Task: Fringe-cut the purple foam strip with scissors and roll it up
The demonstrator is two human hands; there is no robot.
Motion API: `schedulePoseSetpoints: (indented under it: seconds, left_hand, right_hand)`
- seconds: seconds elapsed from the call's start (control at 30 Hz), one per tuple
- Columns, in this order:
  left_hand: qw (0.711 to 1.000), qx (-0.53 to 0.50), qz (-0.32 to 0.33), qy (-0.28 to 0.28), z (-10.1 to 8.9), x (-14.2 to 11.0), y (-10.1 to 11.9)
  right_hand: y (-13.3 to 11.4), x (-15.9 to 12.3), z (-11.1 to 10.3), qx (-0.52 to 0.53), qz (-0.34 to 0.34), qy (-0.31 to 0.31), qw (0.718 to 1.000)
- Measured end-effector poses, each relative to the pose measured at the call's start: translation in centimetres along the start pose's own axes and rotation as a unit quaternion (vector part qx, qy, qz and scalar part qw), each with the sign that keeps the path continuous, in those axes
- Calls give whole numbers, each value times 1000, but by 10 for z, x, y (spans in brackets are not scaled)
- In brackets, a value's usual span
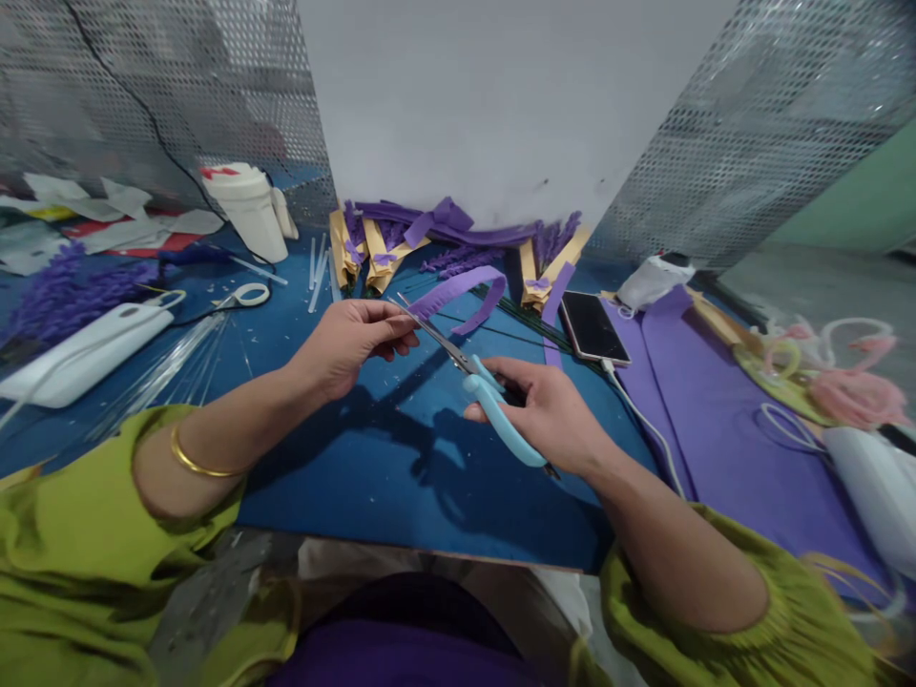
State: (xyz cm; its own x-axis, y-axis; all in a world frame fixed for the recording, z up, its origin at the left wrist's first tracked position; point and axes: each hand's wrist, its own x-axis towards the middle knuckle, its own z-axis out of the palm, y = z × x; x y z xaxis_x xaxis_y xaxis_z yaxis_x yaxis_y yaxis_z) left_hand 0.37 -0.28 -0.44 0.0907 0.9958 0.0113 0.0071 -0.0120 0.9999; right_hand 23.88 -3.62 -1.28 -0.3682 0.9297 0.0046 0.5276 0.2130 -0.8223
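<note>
My left hand (pixel 368 343) pinches one end of a purple strip (pixel 487 286), which curls up and over to the right above the table. In my right hand (pixel 548 410) is a pair of scissors (pixel 511 431) with light blue handles, the fingers wrapped around them. Its blades point up and left, lying at the strip's end close to my left fingertips. Whether the blades are cutting into the strip I cannot tell. Behind the strip lie small lavender bunches in tan paper wraps (pixel 535 286) with purple bows.
A phone (pixel 593 327) with a white cable lies right of my hands, beside large purple sheets (pixel 687 382). At the left are a white cup-like container (pixel 247 210), a tape roll (pixel 251 294), glue sticks (pixel 319 277) and purple flower sprigs (pixel 68 296). A white panel (pixel 522 105) stands behind.
</note>
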Motion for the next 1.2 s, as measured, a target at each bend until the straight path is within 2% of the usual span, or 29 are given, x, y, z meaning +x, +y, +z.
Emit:
schedulePoseSetpoints:
  seconds: [0.63, 1.2]
  left_hand:
    - [1000, 5, 3, -3, 0, 0, 0]
    - [999, -25, -28, 7, 0, -1, 4]
  right_hand:
    - [1, -1, 1, 69, 6, -31, 997]
    - [0, 0, 1, 25, -9, -19, 999]
